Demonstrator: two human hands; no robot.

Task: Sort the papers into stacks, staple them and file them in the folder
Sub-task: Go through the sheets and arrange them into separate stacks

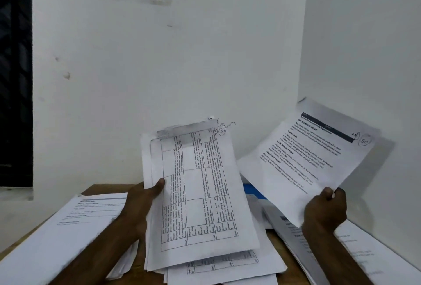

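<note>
Papers (198,193) with printed tables gripped by left fingers (159,184), right fingers (328,193) pinching text sheet (307,159)

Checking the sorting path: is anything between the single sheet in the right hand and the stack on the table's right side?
Nothing visible does. The sheet, pinched in the right hand, is held in the air above the right stack; only that arm's own forearm crosses the stack. The bundle in the left hand is off to the side.
</note>
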